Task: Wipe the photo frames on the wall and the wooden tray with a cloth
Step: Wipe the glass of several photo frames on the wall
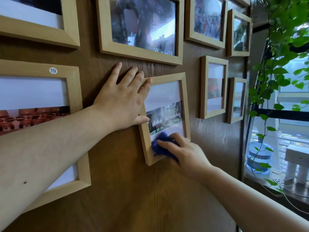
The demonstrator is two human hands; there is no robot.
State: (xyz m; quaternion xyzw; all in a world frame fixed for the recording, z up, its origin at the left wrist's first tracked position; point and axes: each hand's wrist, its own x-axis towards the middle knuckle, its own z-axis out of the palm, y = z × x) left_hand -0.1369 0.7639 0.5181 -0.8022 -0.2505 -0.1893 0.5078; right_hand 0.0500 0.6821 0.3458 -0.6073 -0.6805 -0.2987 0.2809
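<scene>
The small light-wood photo frame with a glass front [164, 118] is hanging tilted on the brown wood-grain wall [127, 190], just below the larger landscape frame [141, 29]. The left hand [123, 99] is lying flat and spread, bracing the small frame's left edge. The right hand [182, 148] is pressing a soft blue cloth [161, 144] bunched under its fingers against the frame's lower glass. It looks light and loosely hung (glass probably fragile), so steadying by the wooden rim suits.

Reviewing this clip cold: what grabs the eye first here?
The right hand pressing a blue cloth into the lower corner of a small tilted wooden frame at centre. The left hand lies flat against the frame's left edge and the brown wall. Green vines hang by the window at right.
</scene>
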